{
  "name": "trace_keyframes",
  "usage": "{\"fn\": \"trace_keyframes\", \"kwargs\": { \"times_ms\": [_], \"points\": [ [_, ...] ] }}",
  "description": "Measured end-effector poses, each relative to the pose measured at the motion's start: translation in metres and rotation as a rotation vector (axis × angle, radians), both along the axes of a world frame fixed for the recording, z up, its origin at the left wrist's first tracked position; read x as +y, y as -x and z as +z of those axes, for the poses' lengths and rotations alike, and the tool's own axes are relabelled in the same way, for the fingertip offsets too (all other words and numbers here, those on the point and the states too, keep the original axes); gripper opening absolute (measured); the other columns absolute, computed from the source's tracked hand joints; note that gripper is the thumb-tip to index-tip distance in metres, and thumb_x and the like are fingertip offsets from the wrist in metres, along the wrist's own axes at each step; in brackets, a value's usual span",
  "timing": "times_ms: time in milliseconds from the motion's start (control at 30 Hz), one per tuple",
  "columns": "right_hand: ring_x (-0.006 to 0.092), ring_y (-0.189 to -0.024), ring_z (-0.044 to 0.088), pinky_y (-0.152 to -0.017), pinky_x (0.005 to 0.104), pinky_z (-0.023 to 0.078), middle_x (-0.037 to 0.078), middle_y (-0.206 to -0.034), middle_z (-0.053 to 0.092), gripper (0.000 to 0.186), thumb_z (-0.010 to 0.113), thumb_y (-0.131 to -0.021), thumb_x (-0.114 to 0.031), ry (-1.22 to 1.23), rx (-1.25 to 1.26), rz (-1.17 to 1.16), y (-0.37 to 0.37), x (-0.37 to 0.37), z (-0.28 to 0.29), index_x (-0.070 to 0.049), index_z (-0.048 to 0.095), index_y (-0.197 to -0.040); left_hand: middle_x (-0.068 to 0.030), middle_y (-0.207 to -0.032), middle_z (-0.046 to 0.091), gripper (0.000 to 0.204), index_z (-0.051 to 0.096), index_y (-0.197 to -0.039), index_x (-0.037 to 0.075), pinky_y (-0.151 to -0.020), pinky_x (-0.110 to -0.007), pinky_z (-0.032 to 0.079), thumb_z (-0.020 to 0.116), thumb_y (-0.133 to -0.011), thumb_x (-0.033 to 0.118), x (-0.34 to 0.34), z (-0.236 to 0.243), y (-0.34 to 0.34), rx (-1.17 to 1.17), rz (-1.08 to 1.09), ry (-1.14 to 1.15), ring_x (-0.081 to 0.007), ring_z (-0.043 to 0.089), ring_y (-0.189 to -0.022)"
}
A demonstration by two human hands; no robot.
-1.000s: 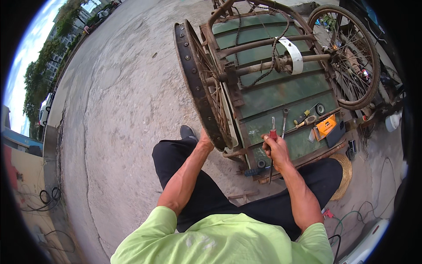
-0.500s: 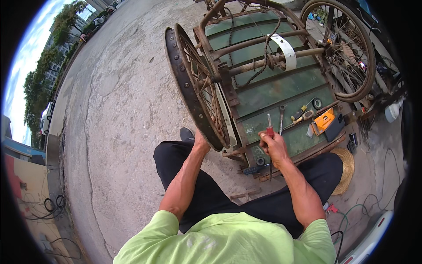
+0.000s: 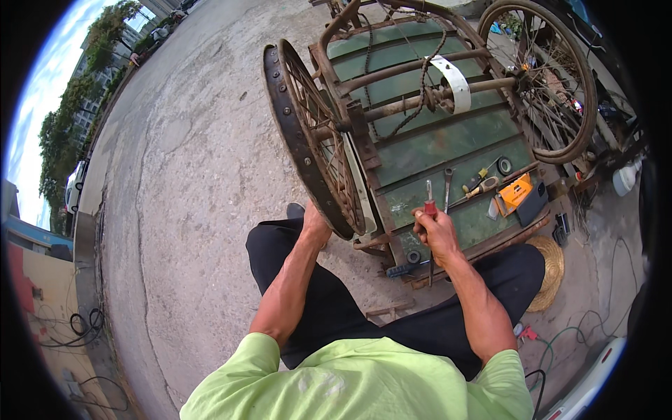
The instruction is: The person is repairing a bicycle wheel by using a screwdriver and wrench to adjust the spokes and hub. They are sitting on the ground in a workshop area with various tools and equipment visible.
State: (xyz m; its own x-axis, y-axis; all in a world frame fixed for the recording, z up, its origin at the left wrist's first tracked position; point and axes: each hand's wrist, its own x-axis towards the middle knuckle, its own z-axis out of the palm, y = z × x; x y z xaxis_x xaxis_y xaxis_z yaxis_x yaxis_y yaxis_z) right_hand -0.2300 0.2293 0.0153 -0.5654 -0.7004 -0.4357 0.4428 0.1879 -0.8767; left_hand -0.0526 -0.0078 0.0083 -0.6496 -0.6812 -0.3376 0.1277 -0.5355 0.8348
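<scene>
My left hand (image 3: 313,227) is at the lower edge of a rusty, tireless spoked wheel (image 3: 276,91) with a row of bolts around its rim; the fingers are hidden behind it. My right hand (image 3: 435,233) is closed on a red-handled tool (image 3: 430,208) with a metal tip pointing up and a dark length hanging below the fist. It is over an overturned green cart bed (image 3: 448,133). Beside it lie a wrench (image 3: 448,183), a yellow-handled tool (image 3: 483,187), an orange box (image 3: 516,189), a dark slab-like object (image 3: 532,205) and black rings (image 3: 504,165).
The cart's axle (image 3: 392,110), draped chain (image 3: 427,84) and white curved strip (image 3: 458,91) are above the tools. A tired wheel (image 3: 581,105) stands at right. A straw hat (image 3: 549,273) and cables (image 3: 588,318) lie on the ground right, a coiled cable (image 3: 87,323) at far left.
The cart and wheels sit a little higher and further left in the picture than a second ago. My left hand has shifted slightly left at the rim; my right hand still grips the tool.
</scene>
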Motion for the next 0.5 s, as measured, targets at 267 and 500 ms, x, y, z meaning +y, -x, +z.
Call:
{"fn": "trace_keyframes", "kwargs": {
  "times_ms": [267,500],
  "points": [
    [0.0053,-0.055,0.047,-0.048,0.0221,0.034,-0.001,-0.075,0.060,0.027,0.065,-0.099,-0.026,0.003,-0.025,-0.005,-0.001,-0.002,-0.005,-0.003,0.065,-0.113,-0.0069,-0.118,0.067,0.043,0.059,-0.135,0.002,-0.085,-0.032,0.053,0.064,-0.101,0.029,-0.028,-0.009,-0.002,-0.272,0.031,0.366,-0.0140,0.063,-0.099],
    [0.0057,-0.057,0.049,-0.050,0.0214,0.037,0.001,-0.076,0.062,0.026,0.067,-0.098,-0.027,-0.002,-0.003,0.015,-0.010,-0.011,-0.010,-0.004,0.069,-0.109,0.0026,-0.085,0.061,0.030,0.061,-0.098,0.010,-0.064,-0.029,0.050,0.073,-0.098,0.038,-0.025,-0.063,0.017,-0.057,-0.248,0.079,-0.0107,0.058,-0.074]
  ]
}}
